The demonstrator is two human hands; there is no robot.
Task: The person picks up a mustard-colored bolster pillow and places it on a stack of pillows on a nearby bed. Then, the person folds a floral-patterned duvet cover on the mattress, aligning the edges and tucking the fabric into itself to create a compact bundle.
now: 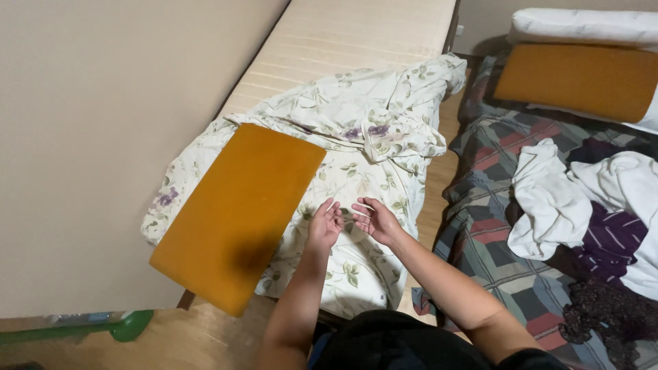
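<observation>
Both hands empty, left hand [324, 223] and right hand [373, 219] loosely spread palms-up just above the floral sheet [363, 147] rumpled on the bed beside the orange cushion [240, 212]; judged between grips, next move needs a hold on an edge

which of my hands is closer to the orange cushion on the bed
Left. Your left hand hovers over the floral sheet just off the orange cushion's right edge; your right hand is farther right, beyond the left one.
</observation>
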